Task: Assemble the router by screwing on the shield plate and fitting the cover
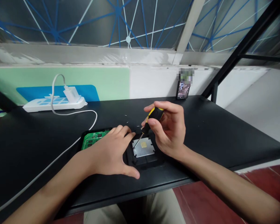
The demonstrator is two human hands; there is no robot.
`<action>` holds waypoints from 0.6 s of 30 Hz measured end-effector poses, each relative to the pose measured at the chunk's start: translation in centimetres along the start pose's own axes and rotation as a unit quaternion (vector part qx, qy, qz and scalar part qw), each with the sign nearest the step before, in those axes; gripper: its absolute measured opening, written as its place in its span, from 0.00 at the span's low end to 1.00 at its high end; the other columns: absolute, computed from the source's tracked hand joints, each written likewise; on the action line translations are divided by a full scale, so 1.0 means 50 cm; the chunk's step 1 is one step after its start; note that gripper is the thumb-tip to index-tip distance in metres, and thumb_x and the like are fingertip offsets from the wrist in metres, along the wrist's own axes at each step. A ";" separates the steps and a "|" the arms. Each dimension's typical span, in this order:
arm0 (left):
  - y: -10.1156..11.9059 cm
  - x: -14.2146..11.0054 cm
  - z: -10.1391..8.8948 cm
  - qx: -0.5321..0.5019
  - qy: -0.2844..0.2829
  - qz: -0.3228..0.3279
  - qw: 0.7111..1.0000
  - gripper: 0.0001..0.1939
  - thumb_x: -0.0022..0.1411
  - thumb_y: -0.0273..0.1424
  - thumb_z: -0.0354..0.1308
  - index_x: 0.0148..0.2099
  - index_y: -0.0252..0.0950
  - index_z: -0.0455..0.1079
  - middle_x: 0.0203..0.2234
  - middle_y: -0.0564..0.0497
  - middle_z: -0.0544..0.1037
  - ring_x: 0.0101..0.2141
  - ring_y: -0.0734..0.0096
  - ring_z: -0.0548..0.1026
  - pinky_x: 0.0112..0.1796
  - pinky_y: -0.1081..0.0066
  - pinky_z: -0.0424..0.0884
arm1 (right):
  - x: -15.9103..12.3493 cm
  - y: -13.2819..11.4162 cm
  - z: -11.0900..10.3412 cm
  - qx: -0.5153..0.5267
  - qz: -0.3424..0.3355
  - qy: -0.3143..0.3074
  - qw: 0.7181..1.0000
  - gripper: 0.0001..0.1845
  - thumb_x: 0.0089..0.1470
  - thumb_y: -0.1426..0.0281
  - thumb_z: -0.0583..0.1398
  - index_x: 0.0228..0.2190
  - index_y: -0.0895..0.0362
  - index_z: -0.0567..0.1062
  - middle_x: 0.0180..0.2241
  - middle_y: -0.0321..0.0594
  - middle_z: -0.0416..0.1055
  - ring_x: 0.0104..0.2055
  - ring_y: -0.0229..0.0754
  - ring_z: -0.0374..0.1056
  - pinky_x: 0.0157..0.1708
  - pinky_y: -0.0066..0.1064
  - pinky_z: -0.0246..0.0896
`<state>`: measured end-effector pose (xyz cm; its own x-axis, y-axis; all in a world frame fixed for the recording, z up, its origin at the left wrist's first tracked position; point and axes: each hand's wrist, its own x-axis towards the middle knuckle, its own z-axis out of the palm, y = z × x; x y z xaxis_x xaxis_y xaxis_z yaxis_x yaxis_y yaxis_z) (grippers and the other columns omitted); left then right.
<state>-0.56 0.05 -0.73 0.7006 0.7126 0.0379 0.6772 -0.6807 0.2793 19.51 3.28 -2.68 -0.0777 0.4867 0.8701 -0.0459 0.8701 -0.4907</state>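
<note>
The black housing [146,162] lies near the middle of the near edge of the black table [214,133], with a narrow strip of tabletop between them. To the right of my right hand [172,132], the surface extends wide toward the right edge, giving that forearm lateral room. On the left, room is reduced by the green circuit board [91,142] and the white cable [48,166], which runs from the power strip [35,105] at the far left toward the near left. The phone [183,89] stands upright at the far right, against the wall. Small screws [138,126] lie just beyond the housing.

The housing holds a silvery metal plate [138,153], roughly rectangular, with a small yellowish label [143,144] and dark points along its border. The board sits in a dark frame, partly under my left hand [109,152].

My right fingers are clamped on the black-and-yellow screwdriver [156,114]; its shaft slants down to the left, with the tip at the plate's left border. My left thumb is spread apart from the fingers, which lie close together over the housing's left side.
</note>
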 end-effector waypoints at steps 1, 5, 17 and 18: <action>0.000 0.000 0.000 -0.001 0.001 0.000 1.000 0.49 0.49 0.62 0.65 0.61 0.32 0.66 0.49 0.40 0.69 0.48 0.46 0.68 0.52 0.48 0.66 | 0.000 0.001 0.000 -0.001 0.001 0.000 1.000 0.22 0.60 0.72 0.63 0.55 0.46 0.68 0.45 0.40 0.73 0.42 0.42 0.76 0.33 0.35 0.77; 0.000 0.000 0.002 -0.001 0.003 -0.001 1.000 0.49 0.48 0.62 0.66 0.61 0.32 0.66 0.49 0.40 0.69 0.48 0.46 0.68 0.52 0.48 0.65 | 0.000 -0.001 0.001 -0.001 0.002 0.000 1.000 0.22 0.60 0.72 0.63 0.55 0.47 0.68 0.45 0.40 0.73 0.41 0.41 0.76 0.33 0.35 0.77; 0.000 0.002 0.004 0.001 0.005 -0.001 1.000 0.48 0.48 0.61 0.66 0.62 0.34 0.65 0.51 0.39 0.69 0.50 0.44 0.68 0.53 0.46 0.65 | 0.004 -0.024 0.000 0.017 0.027 -0.042 0.999 0.18 0.65 0.73 0.57 0.55 0.49 0.67 0.51 0.41 0.74 0.34 0.36 0.76 0.33 0.34 0.77; -0.001 0.001 0.005 -0.002 0.004 -0.001 1.000 0.48 0.49 0.61 0.66 0.62 0.35 0.65 0.52 0.39 0.69 0.51 0.43 0.67 0.54 0.45 0.64 | 0.005 -0.026 0.001 0.026 0.028 -0.050 0.998 0.18 0.66 0.73 0.56 0.55 0.49 0.67 0.52 0.42 0.74 0.35 0.36 0.77 0.34 0.34 0.78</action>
<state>-0.51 0.11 -0.97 0.6979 0.7148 0.0450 0.6774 -0.6791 0.2829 19.48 2.24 -1.83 -0.1803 0.5216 0.8339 -0.0894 0.8356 -0.5420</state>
